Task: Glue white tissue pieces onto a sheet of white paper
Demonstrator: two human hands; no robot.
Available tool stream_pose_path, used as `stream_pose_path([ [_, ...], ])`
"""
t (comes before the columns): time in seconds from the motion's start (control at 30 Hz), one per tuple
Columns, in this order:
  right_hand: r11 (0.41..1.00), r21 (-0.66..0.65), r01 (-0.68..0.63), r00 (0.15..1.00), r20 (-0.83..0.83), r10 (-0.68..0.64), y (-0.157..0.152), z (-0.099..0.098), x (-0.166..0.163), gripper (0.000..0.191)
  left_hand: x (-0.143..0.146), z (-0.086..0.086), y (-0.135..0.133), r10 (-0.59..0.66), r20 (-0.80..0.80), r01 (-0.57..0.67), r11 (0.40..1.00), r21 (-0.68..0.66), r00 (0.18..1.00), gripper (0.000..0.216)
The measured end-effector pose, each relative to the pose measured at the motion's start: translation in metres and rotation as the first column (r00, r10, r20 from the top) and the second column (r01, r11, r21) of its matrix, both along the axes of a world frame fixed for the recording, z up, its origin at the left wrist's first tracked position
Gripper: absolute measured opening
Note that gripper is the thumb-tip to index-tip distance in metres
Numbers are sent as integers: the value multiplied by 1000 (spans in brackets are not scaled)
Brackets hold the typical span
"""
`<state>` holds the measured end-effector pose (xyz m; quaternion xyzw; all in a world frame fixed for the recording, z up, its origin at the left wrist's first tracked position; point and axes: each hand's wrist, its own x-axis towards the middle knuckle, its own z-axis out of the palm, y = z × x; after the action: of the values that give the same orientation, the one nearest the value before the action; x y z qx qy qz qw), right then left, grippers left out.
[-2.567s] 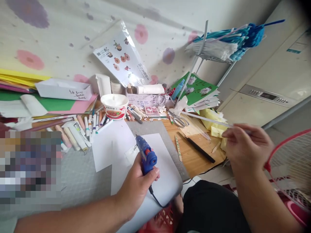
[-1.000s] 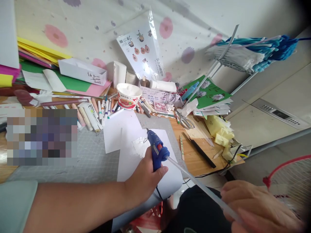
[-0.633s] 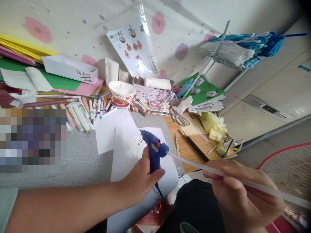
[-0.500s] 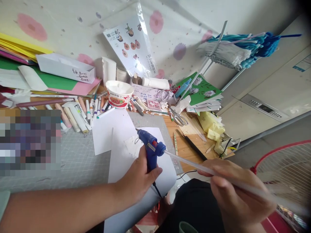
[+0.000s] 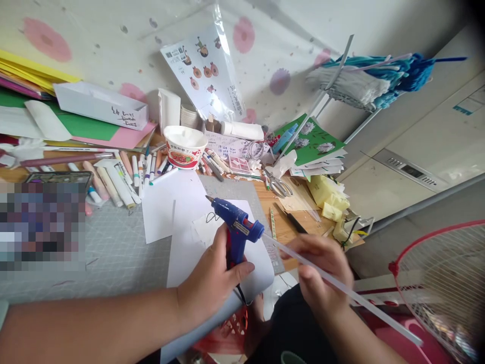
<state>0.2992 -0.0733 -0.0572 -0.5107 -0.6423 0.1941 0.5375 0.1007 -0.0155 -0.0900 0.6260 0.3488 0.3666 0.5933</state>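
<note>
My left hand (image 5: 212, 275) is wrapped round the handle of a blue hot glue gun (image 5: 237, 222), its nozzle pointing up and left. A long, translucent glue stick (image 5: 364, 301) runs from the back end of the gun down to the right. Between its fingers and thumb, my right hand (image 5: 322, 273) holds this stick partway along. How deep the stick sits in the gun cannot be made out. Below the gun lie white paper sheets (image 5: 189, 258) and a small white scrap (image 5: 202, 227), with a thin dark wire loop over it.
Markers (image 5: 146, 172) and a paper bowl (image 5: 185, 146) line the back of the grey cutting mat (image 5: 125, 253). Scissors (image 5: 279, 184) and a black-handled tool (image 5: 293, 220) lie to the right. A red-rimmed fan (image 5: 439, 283) stands at far right, near my right arm.
My right hand has moved left along the glue stick, closer to the gun, and the stick's far end now shows. The glue gun has shifted and turned slightly.
</note>
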Motion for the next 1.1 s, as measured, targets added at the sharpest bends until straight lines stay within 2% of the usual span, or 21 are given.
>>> stream_pose_path([
  [0.07, 983, -147, -109, 992, -77, 98, 12, 2, -15, 55, 1, 0, 1, 1, 31, -2, 1000, 19, 1000, 59],
  [0.17, 852, -436, -289, 957, -166, 239, 25, 0, -39, 59, 2, 2, 1, -49, 48, 46, 997, 59, 998, 60],
  [0.27, 760, -547, -350, 932, -286, 224, 33, -7, -56, 49, 2, 4, 0, -83, 14, 82, 994, 73, 996, 63],
  [0.33, 761, -548, -346, 913, -383, 139, 39, -9, -57, 40, 1, 3, -2, -77, -15, 78, 995, 66, 997, 69],
  [0.4, 801, -510, -314, 871, -491, 28, 48, -7, -49, 35, 0, 1, -4, -69, -7, 69, 996, 51, 998, 80],
  [0.47, 844, -461, -275, 826, -562, -38, 61, 2, -36, 33, -2, 0, -7, -49, 12, 48, 998, 49, 999, 80],
  [0.53, 852, -436, -291, 823, -568, -10, 74, 14, -20, 28, -3, 0, -10, -61, -36, 63, 996, 66, 997, 61],
  [0.6, 831, -453, -322, 855, -517, 49, 86, 22, -8, 23, -3, 0, -11, -119, -176, 145, 979, 142, 977, 34],
  [0.67, 789, -519, -330, 903, -417, 103, 94, 24, -2, 23, -2, -2, -10, -189, -344, 294, 912, 285, 920, 20],
  [0.7, 766, -557, -322, 928, -348, 137, 96, 22, -2, 23, -2, -5, -10, -199, -419, 367, 852, 372, 886, 18],
  [0.77, 749, -595, -291, 957, -174, 233, 99, 16, -6, 19, 0, -13, -9, -190, -520, 488, 694, 529, 833, 19],
  [0.83, 760, -587, -280, 938, 3, 348, 101, 9, -11, 16, 3, -25, -9, -124, -550, 518, 550, 655, 826, 16],
  [0.9, 756, -583, -296, 897, 101, 430, 103, 5, -15, 15, 5, -36, -11, -41, -502, 462, 458, 759, 864, 9],
  [0.97, 718, -612, -331, 872, 91, 480, 105, 4, -16, 17, 8, -46, -14, 24, -416, 363, 443, 820, 909, 13],
  [1.03, 690, -636, -345, 861, 79, 503, 108, 3, -17, 20, 11, -53, -17, 44, -369, 306, 475, 825, 928, 13],
  [1.1, 706, -629, -327, 842, 147, 520, 110, 2, -19, 19, 13, -57, -18, 53, -362, 289, 501, 816, 931, 12],
])
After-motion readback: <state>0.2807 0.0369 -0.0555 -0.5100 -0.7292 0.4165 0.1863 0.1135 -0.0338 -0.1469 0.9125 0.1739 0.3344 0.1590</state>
